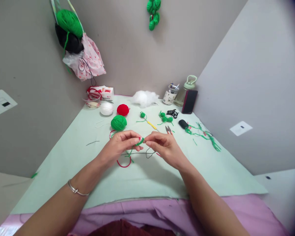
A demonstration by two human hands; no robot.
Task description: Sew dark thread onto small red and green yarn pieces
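My left hand (120,144) and my right hand (163,146) meet above the middle of a pale green table (64,164). Both pinch a small green crocheted piece (139,141) held between their fingertips. Green, red and dark yarn strands (127,157) trail from the piece onto the table below the hands. A green yarn ball (118,122) lies just beyond my left hand. Small snips (168,129) lie just beyond my right hand.
Further back lie a red yarn ball (123,109), a white ball (106,108), white stuffing (143,97), a yellow-handled hook (151,124), small green crocheted bits (165,118), a cup of pens (170,95), a bottle (186,90), a dark phone (189,101) and green scraps (206,136). Bags (76,42) hang on the wall.
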